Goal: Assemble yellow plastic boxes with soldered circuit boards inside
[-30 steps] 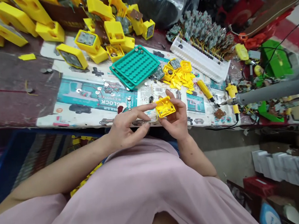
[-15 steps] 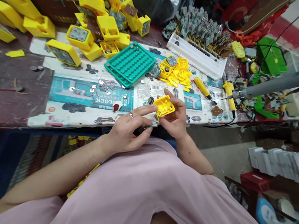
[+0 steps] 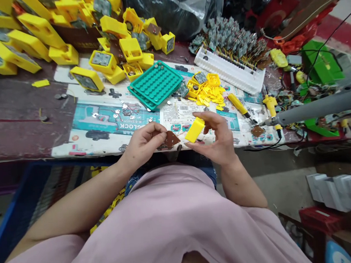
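Between the thumb and fingers of my left hand (image 3: 148,142) is a small brown circuit board (image 3: 172,140), held near the table's front edge. My right hand (image 3: 217,137) grips a yellow plastic case (image 3: 195,129) by its ends, a smooth side facing up. A thin reddish wire shows near the case and the board. Below them a small dark round part (image 3: 179,147) hangs, partly blurred. Beyond my hands lies a pile of small yellow plastic pieces (image 3: 210,95), and a stack of green trays (image 3: 158,85) sits to its left.
Yellow cases with grey boards (image 3: 87,78) crowd the back left. A white foam tray (image 3: 231,71) carries many wired boards. At right are a yellow-handled tool (image 3: 237,103), a yellow clamp-like holder (image 3: 270,105) and a grey arm (image 3: 318,104) reaching in over green bins (image 3: 321,63).
The yellow case has turned over, from its open inside to its smooth outside. My left hand has drawn away leftward, now with the brown circuit board showing in its fingers.
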A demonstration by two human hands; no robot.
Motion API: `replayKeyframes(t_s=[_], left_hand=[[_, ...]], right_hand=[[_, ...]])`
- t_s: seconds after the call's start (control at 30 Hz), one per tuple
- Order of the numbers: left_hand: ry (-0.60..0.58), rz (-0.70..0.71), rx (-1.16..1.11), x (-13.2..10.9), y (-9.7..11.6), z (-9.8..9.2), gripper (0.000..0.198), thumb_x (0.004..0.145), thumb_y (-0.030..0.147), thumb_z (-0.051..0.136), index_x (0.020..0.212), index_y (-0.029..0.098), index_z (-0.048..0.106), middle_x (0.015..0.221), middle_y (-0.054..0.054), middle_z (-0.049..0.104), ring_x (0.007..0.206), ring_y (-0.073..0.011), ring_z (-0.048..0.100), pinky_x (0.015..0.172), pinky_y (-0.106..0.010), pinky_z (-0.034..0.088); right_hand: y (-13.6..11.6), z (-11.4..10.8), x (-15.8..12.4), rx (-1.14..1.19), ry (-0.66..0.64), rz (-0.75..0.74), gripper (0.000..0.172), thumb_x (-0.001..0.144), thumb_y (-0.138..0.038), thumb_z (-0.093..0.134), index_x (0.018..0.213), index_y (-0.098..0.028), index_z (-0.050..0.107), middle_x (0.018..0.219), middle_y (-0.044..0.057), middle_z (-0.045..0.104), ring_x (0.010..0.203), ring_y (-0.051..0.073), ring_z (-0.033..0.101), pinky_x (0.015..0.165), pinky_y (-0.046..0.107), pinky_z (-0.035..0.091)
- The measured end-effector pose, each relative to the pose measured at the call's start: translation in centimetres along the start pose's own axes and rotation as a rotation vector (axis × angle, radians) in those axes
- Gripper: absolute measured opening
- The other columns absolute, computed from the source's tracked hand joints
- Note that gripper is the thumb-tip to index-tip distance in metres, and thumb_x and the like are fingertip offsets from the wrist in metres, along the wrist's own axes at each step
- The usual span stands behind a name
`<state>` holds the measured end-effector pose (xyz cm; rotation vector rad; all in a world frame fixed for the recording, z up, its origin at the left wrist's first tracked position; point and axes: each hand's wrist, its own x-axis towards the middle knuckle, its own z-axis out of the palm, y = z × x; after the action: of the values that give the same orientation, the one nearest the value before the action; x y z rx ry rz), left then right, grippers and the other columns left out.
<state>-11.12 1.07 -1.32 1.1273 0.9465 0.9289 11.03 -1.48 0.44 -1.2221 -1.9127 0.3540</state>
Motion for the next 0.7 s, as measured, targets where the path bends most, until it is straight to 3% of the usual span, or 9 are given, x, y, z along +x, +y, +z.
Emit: replayKeyframes(t_s=[0.17, 0.33, 0.53, 0.7], left_hand=[[-0.087, -0.036, 0.080, 0.4, 0.3, -0.3, 0.029, 0.082, 0.041, 0.066, 0.099, 0.018, 0.069, 0.086, -0.004, 0.075, 0.079, -0.0181, 0.071, 0.076, -0.028, 0.056], [-0.104, 0.018, 0.334, 0.5, 0.7, -0.7, 0.045, 0.084, 0.049, 0.062, 0.113, 0.018, 0.074, 0.098, -0.005, 0.076, 0.089, -0.0212, 0.069, 0.081, -0.029, 0.054], [-0.155, 0.062, 0.219, 0.6, 1.1, 0.0, 0.044, 0.083, 0.052, 0.065, 0.108, 0.018, 0.076, 0.105, -0.008, 0.076, 0.108, -0.0265, 0.067, 0.097, -0.033, 0.052], [-0.162, 0.007, 0.099, 1.1, 0.3, 0.1, 0.051, 0.083, 0.054, 0.066, 0.118, 0.018, 0.072, 0.099, -0.006, 0.075, 0.092, -0.0223, 0.069, 0.087, -0.033, 0.055]], right_hand=[[-1.2, -0.8, 1.6, -0.112, -0.050, -0.130, 0.044, 0.083, -0.049, 0.073, 0.117, -0.024, 0.061, 0.104, 0.006, 0.071, 0.093, 0.020, 0.068, 0.079, 0.034, 0.057], [-1.5, -0.5, 2.4, -0.201, -0.115, -0.142, 0.059, 0.082, -0.055, 0.072, 0.127, -0.021, 0.058, 0.107, 0.009, 0.068, 0.096, 0.021, 0.067, 0.080, 0.033, 0.057], [-1.2, 0.0, 2.4, -0.231, -0.094, -0.147, 0.053, 0.079, -0.061, 0.072, 0.110, -0.020, 0.061, 0.100, 0.009, 0.071, 0.096, 0.024, 0.068, 0.084, 0.035, 0.056], [-1.0, 0.0, 2.7, -0.245, -0.128, -0.111, 0.051, 0.082, -0.057, 0.071, 0.119, -0.023, 0.061, 0.110, 0.010, 0.069, 0.106, 0.026, 0.066, 0.093, 0.040, 0.056]])
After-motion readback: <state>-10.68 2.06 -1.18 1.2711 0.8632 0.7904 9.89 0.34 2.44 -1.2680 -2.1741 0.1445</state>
